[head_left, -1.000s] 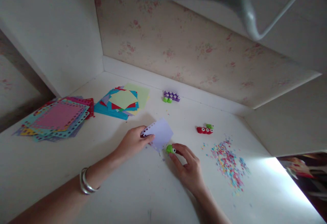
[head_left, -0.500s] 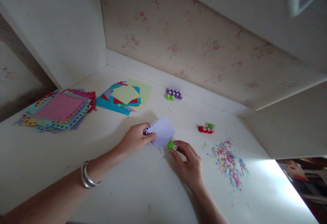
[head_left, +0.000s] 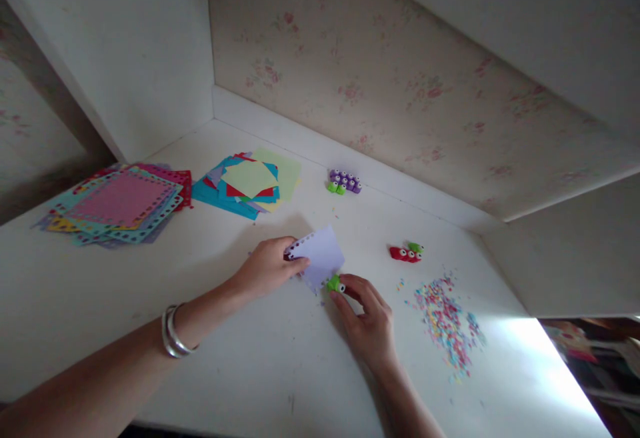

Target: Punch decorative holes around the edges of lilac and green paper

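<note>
A pale lilac paper card (head_left: 323, 250) is pinched at its left side by my left hand (head_left: 270, 266), thumb on top. Punched holes run along its upper-left and lower-left edges. My right hand (head_left: 367, 315) grips a small green craft punch (head_left: 334, 283) with a white button between thumb and fingers. The punch sits at the card's lower corner, on its edge. How far the paper reaches into the slot is hidden.
Punched cards (head_left: 123, 199) are piled at the left, beside plain coloured cards (head_left: 250, 180). Purple punches (head_left: 346, 181) with two green ones stand at the back. Red punches (head_left: 404, 255) with a green one lie at right, near scattered paper confetti (head_left: 445, 318).
The view has tilted slightly, so the tabletop things sit a little differently. My right hand and the green punch have shifted very slightly at the card's lower edge; both holds are unchanged.
</note>
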A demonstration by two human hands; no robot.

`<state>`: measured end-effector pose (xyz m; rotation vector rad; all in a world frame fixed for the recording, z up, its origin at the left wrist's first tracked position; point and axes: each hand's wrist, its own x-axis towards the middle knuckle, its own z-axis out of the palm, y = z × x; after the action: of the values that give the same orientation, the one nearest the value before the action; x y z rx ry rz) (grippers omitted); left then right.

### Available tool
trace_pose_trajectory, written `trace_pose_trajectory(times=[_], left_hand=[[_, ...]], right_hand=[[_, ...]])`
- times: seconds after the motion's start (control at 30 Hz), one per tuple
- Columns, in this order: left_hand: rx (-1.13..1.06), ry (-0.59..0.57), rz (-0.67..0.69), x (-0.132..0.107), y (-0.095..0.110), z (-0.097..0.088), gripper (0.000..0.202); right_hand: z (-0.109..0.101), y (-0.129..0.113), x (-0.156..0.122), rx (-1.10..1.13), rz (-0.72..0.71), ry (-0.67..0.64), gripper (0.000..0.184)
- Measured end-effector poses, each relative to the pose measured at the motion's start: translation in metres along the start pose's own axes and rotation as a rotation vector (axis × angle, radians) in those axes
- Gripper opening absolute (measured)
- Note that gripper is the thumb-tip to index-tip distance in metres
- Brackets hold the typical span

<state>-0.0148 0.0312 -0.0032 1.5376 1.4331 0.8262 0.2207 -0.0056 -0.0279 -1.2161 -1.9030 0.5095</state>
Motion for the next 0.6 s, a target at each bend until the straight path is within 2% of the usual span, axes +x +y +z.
trace_pose_trajectory(times=[0.2, 0.6], left_hand=[[0.03, -0.007, 0.011, 0.0001, 0.0004, -0.0005, 0.019], [0.03, -0.018, 0.007, 0.0006, -0.003, 0.0015, 0.018]], right_hand=[[-0.0007, -0.0022, 0.0008, -0.01, 0.022, 0.003, 0.019], [-0.0014, -0.0004, 0.0013, -0.037, -0.022, -0.008, 0.023]])
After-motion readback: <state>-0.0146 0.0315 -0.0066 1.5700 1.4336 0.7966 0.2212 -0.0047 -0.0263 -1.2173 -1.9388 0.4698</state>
